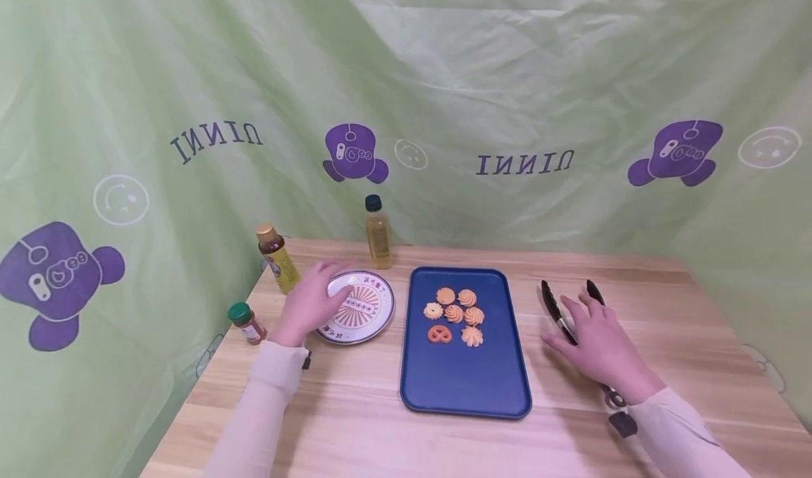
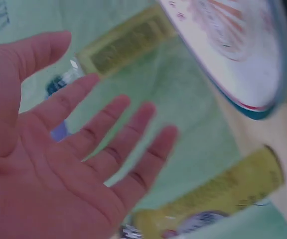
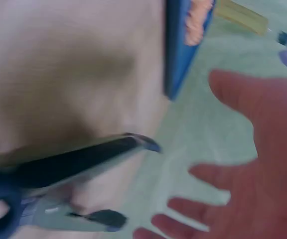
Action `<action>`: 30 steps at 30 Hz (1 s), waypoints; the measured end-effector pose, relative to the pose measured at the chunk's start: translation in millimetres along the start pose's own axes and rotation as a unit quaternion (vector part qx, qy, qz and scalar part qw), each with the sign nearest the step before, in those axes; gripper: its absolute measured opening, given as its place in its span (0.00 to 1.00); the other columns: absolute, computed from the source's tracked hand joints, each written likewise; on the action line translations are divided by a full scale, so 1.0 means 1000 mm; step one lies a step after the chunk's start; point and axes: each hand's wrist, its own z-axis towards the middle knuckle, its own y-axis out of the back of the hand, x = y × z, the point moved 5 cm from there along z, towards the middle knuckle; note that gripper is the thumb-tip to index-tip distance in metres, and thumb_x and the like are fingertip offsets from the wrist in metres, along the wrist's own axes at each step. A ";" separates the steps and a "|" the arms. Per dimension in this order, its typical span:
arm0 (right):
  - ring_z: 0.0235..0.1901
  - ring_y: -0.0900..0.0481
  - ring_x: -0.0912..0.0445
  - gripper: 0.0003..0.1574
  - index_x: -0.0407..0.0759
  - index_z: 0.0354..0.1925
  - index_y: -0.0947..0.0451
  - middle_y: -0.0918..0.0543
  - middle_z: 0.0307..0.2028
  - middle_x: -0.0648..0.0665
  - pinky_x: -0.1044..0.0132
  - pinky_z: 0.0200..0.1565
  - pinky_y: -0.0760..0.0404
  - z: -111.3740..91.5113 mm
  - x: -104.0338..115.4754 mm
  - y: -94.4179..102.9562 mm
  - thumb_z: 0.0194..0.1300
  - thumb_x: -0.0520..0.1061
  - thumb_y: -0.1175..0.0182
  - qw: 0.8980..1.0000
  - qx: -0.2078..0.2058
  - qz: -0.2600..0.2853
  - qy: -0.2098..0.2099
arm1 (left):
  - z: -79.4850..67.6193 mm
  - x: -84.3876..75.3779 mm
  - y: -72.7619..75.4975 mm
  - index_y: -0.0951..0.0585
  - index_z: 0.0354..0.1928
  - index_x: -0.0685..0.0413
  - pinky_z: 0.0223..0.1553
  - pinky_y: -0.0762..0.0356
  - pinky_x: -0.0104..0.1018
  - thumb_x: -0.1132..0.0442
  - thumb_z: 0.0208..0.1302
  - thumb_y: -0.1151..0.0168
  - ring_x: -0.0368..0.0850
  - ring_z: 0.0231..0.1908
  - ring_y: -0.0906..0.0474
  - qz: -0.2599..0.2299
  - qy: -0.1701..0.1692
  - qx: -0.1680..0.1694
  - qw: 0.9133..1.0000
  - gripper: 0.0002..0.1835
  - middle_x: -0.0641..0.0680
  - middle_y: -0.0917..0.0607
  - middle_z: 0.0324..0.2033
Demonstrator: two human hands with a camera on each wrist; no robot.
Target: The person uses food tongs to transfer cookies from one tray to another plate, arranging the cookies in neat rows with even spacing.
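My left hand (image 1: 312, 302) hovers at the left edge of a round patterned plate (image 1: 364, 333), its fingers spread and nothing in them. In the left wrist view its palm and loosely extended fingers (image 2: 111, 154) show bare beside the plate's rim. Over a pair of black-tipped tongs (image 1: 550, 302) is my right hand (image 1: 599, 344), fingers apart and holding nothing. The tongs lie spread on the table, partly hidden by that hand. Between the hands lies a blue tray (image 1: 466, 386) bearing several cookies (image 1: 454, 314), one of them a pretzel shape (image 1: 439, 334).
At the table's left stand a green-capped spice jar (image 1: 249, 324) and a yellow-labelled bottle (image 1: 279, 261). An oil bottle (image 1: 378, 235) with a dark cap stands behind the plate. A green printed cloth (image 1: 444, 97) hangs around the wooden table (image 1: 355, 421).
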 end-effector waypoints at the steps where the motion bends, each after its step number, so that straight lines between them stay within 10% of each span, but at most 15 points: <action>1: 0.72 0.40 0.12 0.62 0.26 0.83 0.40 0.40 0.78 0.11 0.12 0.69 0.28 -0.002 -0.005 -0.001 0.76 0.68 0.31 1.000 0.000 0.003 -0.011 | 0.000 0.006 0.000 0.22 0.79 0.52 0.74 0.20 0.75 0.52 0.79 0.32 0.70 0.74 0.23 -0.010 0.003 0.000 1.000 0.31 0.66 0.22 0.75; 11: 0.59 0.29 0.13 0.72 0.12 0.78 0.44 0.31 0.61 0.04 0.17 0.56 0.19 -0.017 -0.049 -0.001 0.73 0.71 0.29 0.997 -0.016 0.023 -0.072 | -0.006 0.055 -0.006 0.23 0.78 0.58 0.60 0.13 0.61 0.59 0.79 0.31 0.60 0.54 0.16 -0.050 0.055 0.050 0.996 0.30 0.67 0.19 0.68; 18: 0.49 0.21 0.24 0.65 0.12 0.70 0.33 0.22 0.48 0.12 0.29 0.43 0.14 -0.028 -0.055 -0.005 0.73 0.71 0.29 0.996 -0.035 0.035 -0.079 | -0.012 0.072 -0.009 0.26 0.80 0.61 0.67 0.12 0.65 0.67 0.79 0.33 0.68 0.62 0.15 -0.114 0.092 0.088 0.985 0.31 0.73 0.23 0.75; 24: 0.48 0.21 0.26 0.67 0.10 0.68 0.33 0.21 0.48 0.13 0.28 0.48 0.13 -0.027 -0.059 -0.008 0.72 0.73 0.29 0.991 -0.007 0.059 -0.122 | -0.016 0.084 -0.014 0.30 0.82 0.63 0.43 0.07 0.39 0.70 0.78 0.34 0.50 0.39 0.11 -0.166 0.135 0.117 0.970 0.34 0.73 0.22 0.72; 30: 0.41 0.20 0.34 0.63 0.13 0.56 0.25 0.20 0.44 0.17 0.38 0.41 0.12 -0.021 -0.059 -0.012 0.66 0.73 0.24 0.986 -0.005 0.072 -0.147 | -0.018 0.094 -0.016 0.31 0.82 0.68 0.44 0.03 0.35 0.71 0.78 0.33 0.44 0.42 0.09 -0.211 0.152 0.130 0.957 0.34 0.77 0.24 0.73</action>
